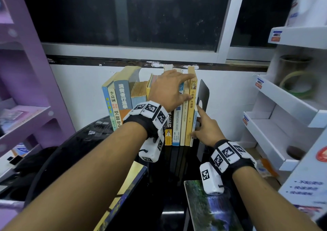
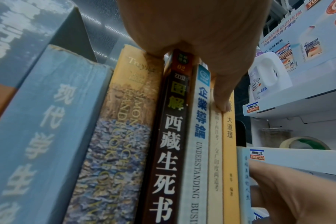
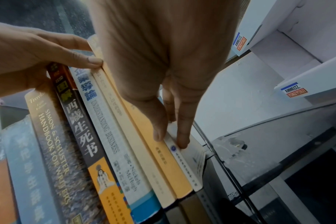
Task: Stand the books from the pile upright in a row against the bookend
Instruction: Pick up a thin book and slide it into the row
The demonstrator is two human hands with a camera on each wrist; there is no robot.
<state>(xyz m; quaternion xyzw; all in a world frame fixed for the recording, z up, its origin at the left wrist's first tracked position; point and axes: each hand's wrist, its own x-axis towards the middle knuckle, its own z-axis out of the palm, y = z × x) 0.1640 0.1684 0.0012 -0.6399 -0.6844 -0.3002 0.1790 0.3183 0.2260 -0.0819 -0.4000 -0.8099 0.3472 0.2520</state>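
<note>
Head view: row of books (image 1: 177, 121) stands upright on the black table (image 1: 99, 142), right end next to the black bookend (image 1: 203, 96). Left hand (image 1: 169, 91) is draped over the tops of the middle books, fingers spread and reaching to the orange book (image 1: 192, 107), probably to keep the row from fanning open while the end slot gets filled. Right hand (image 1: 203, 126) works a thin pale-blue book (image 1: 194, 124) between the orange book and the bookend; index finger points up along it. Two more books lie flat near the front of the table, a dark one (image 1: 123, 192) and one with a waterfall cover (image 1: 208, 207), so the job looks unfinished.

Right wrist view adds what the head view hides: that grip is a pinch, thumb (image 3: 159, 128) and a fingertip (image 3: 182, 136) on the thin book's spine, near its lower half.

Left wrist view shows the left thumb (image 2: 223, 100) pressed on the spines at the seam of the cream and orange books, and the palm resting on the dark spine's top. Whether the thin book touches the bookend yet, I can't tell.
</note>
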